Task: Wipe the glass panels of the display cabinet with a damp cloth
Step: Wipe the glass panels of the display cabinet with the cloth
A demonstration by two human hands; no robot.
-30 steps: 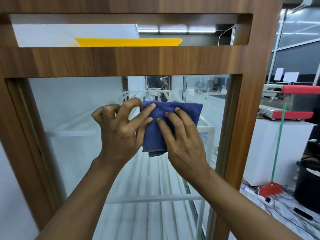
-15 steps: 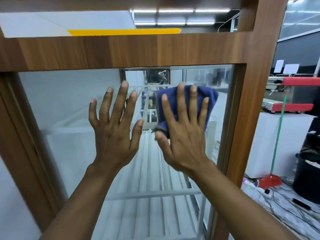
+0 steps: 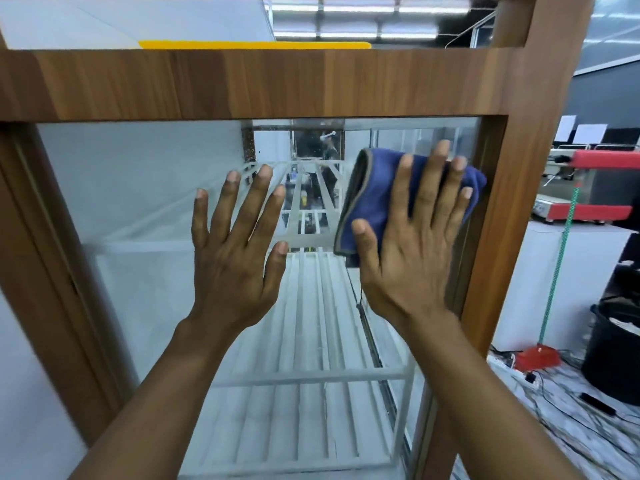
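The right hand (image 3: pixel 412 251) has swept the blue cloth (image 3: pixel 374 188) rightward since half a second ago, up to the cabinet's wooden frame (image 3: pixel 498 202). Fingers straight, it presses the cloth flat on the glass panel (image 3: pixel 138 188). The left hand (image 3: pixel 235 251), beside it, rests spread and empty on the pane. Wiping is under way; next, likely a downward stroke.

R hand (image 3: pixel 412 251) slid cloth (image 3: pixel 374 188) right, up to frame (image 3: pixel 512 202); L hand (image 3: pixel 235 251) let go, flat on glass (image 3: pixel 138 188).
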